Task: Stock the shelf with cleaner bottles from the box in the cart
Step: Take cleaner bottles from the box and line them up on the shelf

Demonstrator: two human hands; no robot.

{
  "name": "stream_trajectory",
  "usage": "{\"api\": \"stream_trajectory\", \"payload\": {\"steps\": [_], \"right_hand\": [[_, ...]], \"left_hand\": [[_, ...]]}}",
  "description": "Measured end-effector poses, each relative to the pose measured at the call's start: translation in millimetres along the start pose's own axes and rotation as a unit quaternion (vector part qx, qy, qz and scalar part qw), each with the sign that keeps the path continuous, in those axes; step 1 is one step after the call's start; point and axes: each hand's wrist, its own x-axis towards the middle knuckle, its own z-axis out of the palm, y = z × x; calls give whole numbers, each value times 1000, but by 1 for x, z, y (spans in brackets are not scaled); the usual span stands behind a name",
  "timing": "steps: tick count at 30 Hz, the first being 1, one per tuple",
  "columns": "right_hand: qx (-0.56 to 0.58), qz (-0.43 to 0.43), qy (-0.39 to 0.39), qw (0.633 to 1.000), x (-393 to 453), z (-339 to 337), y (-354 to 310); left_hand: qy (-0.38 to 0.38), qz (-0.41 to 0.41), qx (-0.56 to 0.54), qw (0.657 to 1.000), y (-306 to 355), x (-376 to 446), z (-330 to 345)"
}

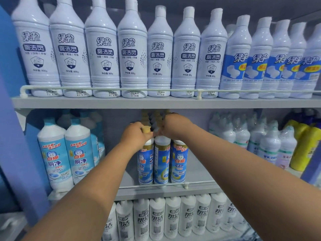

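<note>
- We have both hands up at the middle shelf (199, 168), at the necks of 3 gold-capped cleaner bottles (162, 160) that stand in a row at its front rail
- Our left hand (134, 134) curls round the neck of the leftmost bottle (145, 162), the gold cap showing above the fingers
- Our right hand (175, 126) is curled over the tops of the middle and right bottles; which neck it actually pinches we cannot tell, as the hand hides the caps
- Behind them more gold caps (157, 119) show, so we judge that several bottles are already stocked and these 3 are being settled into the front row
- Bare shelf remains on either side of the cluster, so more bottles could still go in; the box and cart are out of view, so what is left to carry we cannot say
- Around us: light-blue-capped bottles (66, 153) to the left, shrink-wrapped bottles (243, 136) and yellow bottles (302, 145) to the right, white bottles (132, 53) above and white bottles below (173, 218)
- The upper shelf board (156, 102) sits close over the caps, and the front rail (165, 186) has to be cleared
</note>
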Motion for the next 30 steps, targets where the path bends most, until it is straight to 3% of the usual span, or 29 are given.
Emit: {"api": "stream_trajectory", "payload": {"steps": [8,19,30], "right_hand": [[21,-56,-89,994,-4,-15,5],[-4,-49,-40,998,-13,-19,-6],[22,25,5,999,2,7,-1]], "left_hand": [[-49,22,-102,993,-18,-6,-15],[-15,18,-111,994,-5,-15,-8],[5,16,-138,990,-11,-21,0]]}}
